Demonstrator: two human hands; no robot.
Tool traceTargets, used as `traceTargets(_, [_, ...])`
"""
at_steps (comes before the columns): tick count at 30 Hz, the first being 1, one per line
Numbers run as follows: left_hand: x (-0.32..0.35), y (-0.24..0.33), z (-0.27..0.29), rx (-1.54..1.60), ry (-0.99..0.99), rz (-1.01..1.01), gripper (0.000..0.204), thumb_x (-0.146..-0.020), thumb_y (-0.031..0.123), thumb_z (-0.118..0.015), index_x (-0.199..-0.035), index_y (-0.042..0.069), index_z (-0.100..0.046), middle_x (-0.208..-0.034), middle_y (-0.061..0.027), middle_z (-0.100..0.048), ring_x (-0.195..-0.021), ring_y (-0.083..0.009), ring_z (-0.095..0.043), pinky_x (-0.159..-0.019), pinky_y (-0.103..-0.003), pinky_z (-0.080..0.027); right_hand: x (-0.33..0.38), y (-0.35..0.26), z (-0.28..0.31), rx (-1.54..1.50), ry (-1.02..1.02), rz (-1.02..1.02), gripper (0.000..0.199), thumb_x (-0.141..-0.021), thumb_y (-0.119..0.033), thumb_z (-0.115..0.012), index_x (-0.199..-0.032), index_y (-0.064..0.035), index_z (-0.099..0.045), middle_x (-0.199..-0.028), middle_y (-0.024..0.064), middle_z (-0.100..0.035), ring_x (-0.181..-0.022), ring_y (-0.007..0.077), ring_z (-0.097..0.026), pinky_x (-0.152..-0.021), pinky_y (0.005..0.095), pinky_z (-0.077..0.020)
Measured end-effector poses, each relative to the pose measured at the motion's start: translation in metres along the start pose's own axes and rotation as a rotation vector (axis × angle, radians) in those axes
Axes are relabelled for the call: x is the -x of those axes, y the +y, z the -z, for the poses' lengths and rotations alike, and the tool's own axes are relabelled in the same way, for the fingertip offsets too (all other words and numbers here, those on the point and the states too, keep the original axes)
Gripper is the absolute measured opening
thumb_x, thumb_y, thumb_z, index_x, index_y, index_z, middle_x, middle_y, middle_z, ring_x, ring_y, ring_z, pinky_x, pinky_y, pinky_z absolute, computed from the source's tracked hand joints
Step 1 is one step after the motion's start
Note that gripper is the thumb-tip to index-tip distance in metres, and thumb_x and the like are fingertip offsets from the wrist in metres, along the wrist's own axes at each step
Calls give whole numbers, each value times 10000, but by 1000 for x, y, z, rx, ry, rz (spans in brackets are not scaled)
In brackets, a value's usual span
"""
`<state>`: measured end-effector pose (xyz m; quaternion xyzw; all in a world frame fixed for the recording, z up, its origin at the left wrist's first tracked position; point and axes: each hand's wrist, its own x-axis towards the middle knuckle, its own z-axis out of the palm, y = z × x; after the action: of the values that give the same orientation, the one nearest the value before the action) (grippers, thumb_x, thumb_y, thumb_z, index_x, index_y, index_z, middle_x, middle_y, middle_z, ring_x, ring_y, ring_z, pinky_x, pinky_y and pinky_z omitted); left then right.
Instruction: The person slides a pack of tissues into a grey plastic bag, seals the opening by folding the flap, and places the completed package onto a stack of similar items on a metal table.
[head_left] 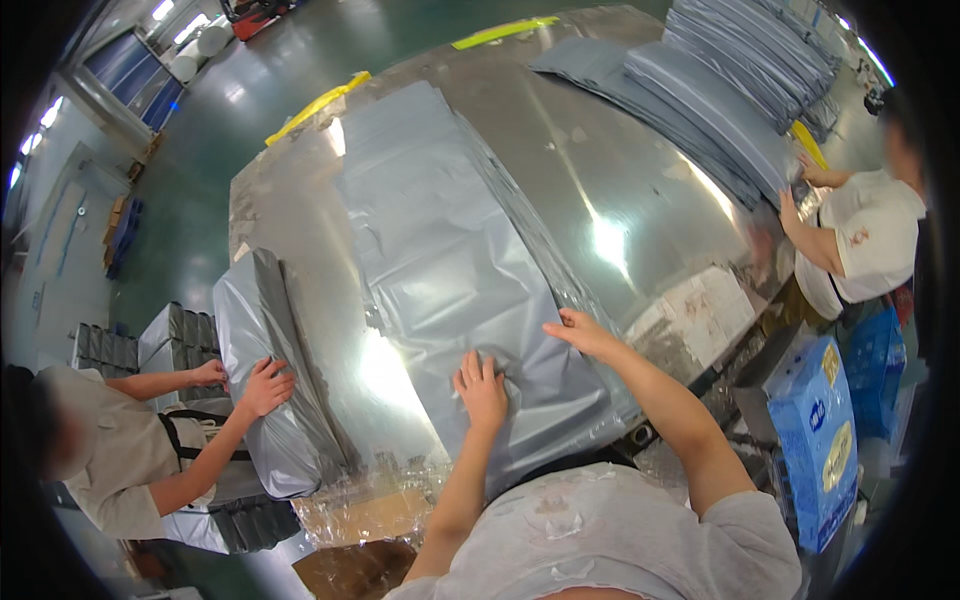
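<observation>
A long stack of grey plastic bags or sheets [440, 230] lies lengthwise before me on a metal table, its top layer wrinkled toward my end. My left hand [481, 390] rests palm down on the near part of that top layer, fingers stretched out. At the stack's right edge, a little farther off, is my right hand [588, 335], with its fingers extended and apart. It touches or hovers just over the plastic; which of the two I cannot tell. Neither hand grips anything that shows.
The shiny metal table [590, 180] has cardboard patches at its near edge. At left, a co-worker handles a folded grey bundle [265, 390]; another person works by piled grey bundles [740, 70] at far right. A blue printed package [815, 440] stands right of me. Yellow strips [318, 107] lie on the far edge.
</observation>
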<state>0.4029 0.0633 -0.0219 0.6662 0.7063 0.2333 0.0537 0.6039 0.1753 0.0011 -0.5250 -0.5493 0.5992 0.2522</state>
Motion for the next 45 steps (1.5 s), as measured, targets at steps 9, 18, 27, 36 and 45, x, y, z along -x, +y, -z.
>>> traceTargets(9, [-19, -9, 5, -26, 45, 28, 120, -716, 87, -589, -827, 67, -550, -1134, -136, -473, -1099, -302, -414, -911, -457, -274, -169, -54, -26, 338, 75, 247, 211, -737, -185, -604, -742, 23, -570, -573, 89, -512, -537, 148, -461, -509, 313, -375])
traceTargets(18, [-181, -71, -21, -67, 137, 51, 363, -726, 157, -606, -1034, 11, -481, -1072, -166, -507, -1049, -330, -439, -928, -451, -264, -291, -129, -6, 91, 547, 501, 181, -749, -171, -519, -833, -49, -623, -766, 173, -612, -780, 336, -591, -682, 406, -454])
traceTargets(27, [-257, 7, -29, 22, 109, -158, 601, -793, 257, -564, -1256, -39, -319, -1328, -221, -298, -1239, -340, -267, -991, -467, -171, -312, -140, 49, -130, 785, 410, 162, -773, -130, -519, -701, 12, -489, -606, 172, -503, -554, 302, -465, -542, 391, -369])
traceTargets(36, [-253, -3, -50, -226, -103, -97, 697, -791, 446, -501, -1288, -11, -326, -1363, -217, -254, -1277, -340, -210, -1018, -506, -112, -305, -164, 22, 413, 15, 347, 539, -837, -303, -490, -1257, -3, -334, -1217, 207, -443, -1100, 365, -440, -908, 412, -361])
traceTargets(45, [-258, -5, -57, -60, -22, -81, 696, -790, 346, -545, -1300, -37, -267, -1355, -216, -265, -1282, -328, -207, -1021, -499, -114, -34, -6, 255, 756, 639, 159, 477, -836, -320, -501, -1234, -68, -428, -1259, 187, -416, -1158, 336, -394, -976, 416, -302])
